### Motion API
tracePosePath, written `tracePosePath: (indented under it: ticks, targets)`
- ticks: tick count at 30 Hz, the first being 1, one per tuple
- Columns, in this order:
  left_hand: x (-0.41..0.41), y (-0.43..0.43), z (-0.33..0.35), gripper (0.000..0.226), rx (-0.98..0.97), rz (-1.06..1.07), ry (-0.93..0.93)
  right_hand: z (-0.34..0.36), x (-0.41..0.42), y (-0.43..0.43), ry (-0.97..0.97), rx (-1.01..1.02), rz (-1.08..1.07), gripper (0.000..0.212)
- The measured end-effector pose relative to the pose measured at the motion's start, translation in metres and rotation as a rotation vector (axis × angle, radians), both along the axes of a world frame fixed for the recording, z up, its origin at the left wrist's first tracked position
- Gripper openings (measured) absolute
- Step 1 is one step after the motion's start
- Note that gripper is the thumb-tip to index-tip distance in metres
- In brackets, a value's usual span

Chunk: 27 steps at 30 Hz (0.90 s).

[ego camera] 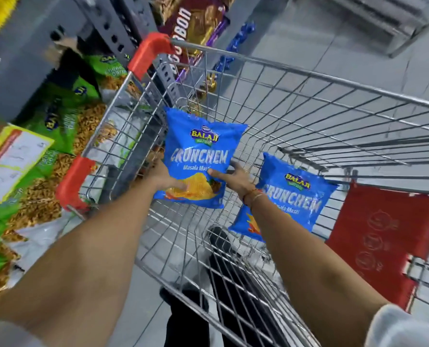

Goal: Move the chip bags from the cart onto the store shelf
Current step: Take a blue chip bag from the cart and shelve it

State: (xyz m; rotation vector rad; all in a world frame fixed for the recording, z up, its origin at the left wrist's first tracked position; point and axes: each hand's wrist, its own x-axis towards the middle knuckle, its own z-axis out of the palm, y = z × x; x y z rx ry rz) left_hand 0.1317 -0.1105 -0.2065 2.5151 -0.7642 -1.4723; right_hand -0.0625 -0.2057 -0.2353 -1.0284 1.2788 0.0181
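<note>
In the head view, the left hand (167, 177) and the right hand (236, 177) both clamp the lower edge of a blue chip bag (198, 159), held upright inside the wire cart (308, 101). A second blue chip bag (291, 199) leans in the cart just right of the right wrist. The store shelf (45, 136), left of the cart, carries green snack packets (58, 116).

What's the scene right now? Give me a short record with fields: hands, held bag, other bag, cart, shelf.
hands: left hand and right hand both grip one bag at its lower edge
held bag: blue Crunchem bag, upright, inside the cart
other bag: second blue bag, leaning in the cart, untouched
cart: wire cart, red corner guards
shelf: green snack bags on the left shelf
</note>
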Motion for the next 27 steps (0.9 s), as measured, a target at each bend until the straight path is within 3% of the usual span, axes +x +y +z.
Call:
tracePosePath:
  ticks: [2, 6, 9, 14, 17, 22, 27]
  targets:
    - [0.0, 0.006, -0.003, 0.107, -0.005, 0.086, 0.005, 0.001, 0.001, 0.002, -0.045, 0.033, -0.045, 0.07]
    - [-0.002, 0.008, 0.015, 0.068, 0.083, 0.058, -0.001, 0.022, -0.002, 0.014, -0.123, 0.022, -0.112, 0.033]
    - [-0.008, 0.013, 0.039, 0.073, 0.12, -0.018, 0.035, 0.046, -0.011, 0.025, -0.14, 0.01, -0.157, 0.045]
    - [-0.019, 0.021, 0.095, 0.04, -0.028, -0.046, 0.091, 0.106, -0.029, 0.035, -0.199, -0.123, -0.21, 0.038]
    - [-0.025, 0.021, 0.142, 0.038, -0.229, -0.023, 0.13, 0.152, -0.037, 0.034, -0.24, -0.24, -0.275, 0.07]
    - [-0.027, 0.018, 0.255, 0.067, -0.533, -0.064, 0.158, 0.254, -0.041, 0.017, -0.464, -0.391, -0.281, 0.037]
    - [-0.025, 0.031, 0.382, 0.077, -0.867, -0.06, 0.085, 0.38, -0.024, 0.012, -0.726, -0.619, -0.284, 0.033]
